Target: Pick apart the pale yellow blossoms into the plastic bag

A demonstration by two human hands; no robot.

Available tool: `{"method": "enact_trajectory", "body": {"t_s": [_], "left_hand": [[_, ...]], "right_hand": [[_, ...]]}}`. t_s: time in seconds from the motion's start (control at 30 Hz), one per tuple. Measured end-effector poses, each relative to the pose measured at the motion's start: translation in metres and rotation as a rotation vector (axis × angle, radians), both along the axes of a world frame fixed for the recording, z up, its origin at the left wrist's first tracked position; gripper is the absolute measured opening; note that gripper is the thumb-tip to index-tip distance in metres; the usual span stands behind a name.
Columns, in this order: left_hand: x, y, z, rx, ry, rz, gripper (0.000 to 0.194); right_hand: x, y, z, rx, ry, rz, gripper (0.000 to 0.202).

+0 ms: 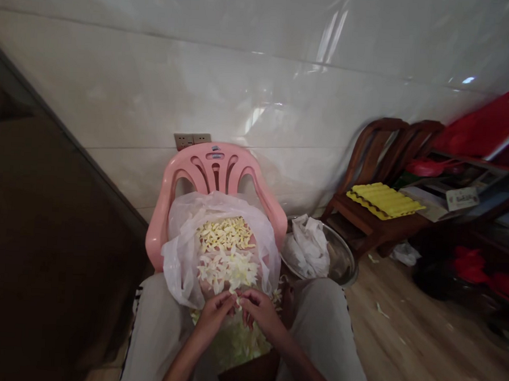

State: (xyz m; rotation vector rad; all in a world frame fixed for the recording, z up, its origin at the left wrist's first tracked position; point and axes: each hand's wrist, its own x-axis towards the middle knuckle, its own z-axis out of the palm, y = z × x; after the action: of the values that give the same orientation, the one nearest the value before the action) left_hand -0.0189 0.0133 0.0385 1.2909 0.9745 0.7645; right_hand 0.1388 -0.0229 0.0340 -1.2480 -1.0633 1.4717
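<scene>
Between my knees, my left hand (215, 316) and my right hand (262, 312) meet fingertip to fingertip, both closed in a pinch. They grip a small white flower (238, 299) that is partly covered by the fingers. Just beyond lies a heap of open white flowers (229, 267) on a clear plastic bag (176, 269). Farther back on the same bag is a pile of pale yellow buds or petals (226, 233). The bag is spread over the seat of a pink plastic chair (170, 177). Below my hands, pale green-white scraps (240, 343) fill a container whose edges are mostly hidden.
Right of the chair, a metal basin (344, 263) holds a white plastic bag (311, 247). A wooden chair (378, 146) carries a yellow egg tray (384, 200). Behind stands a tiled wall (127, 87) with sockets (191, 140). A dark panel (44, 213) rises on the left.
</scene>
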Motion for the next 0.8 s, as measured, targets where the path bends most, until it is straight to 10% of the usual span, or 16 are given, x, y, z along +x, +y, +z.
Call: {"method": "enact_trajectory", "body": {"t_s": [0.8], "left_hand": [[0.0013, -0.0021, 0.0078, 0.064, 0.055, 0.023, 0.047]], "right_hand": [[-0.0014, 0.0024, -0.0020, -0.019, 0.047, 0.041, 0.052]]}}
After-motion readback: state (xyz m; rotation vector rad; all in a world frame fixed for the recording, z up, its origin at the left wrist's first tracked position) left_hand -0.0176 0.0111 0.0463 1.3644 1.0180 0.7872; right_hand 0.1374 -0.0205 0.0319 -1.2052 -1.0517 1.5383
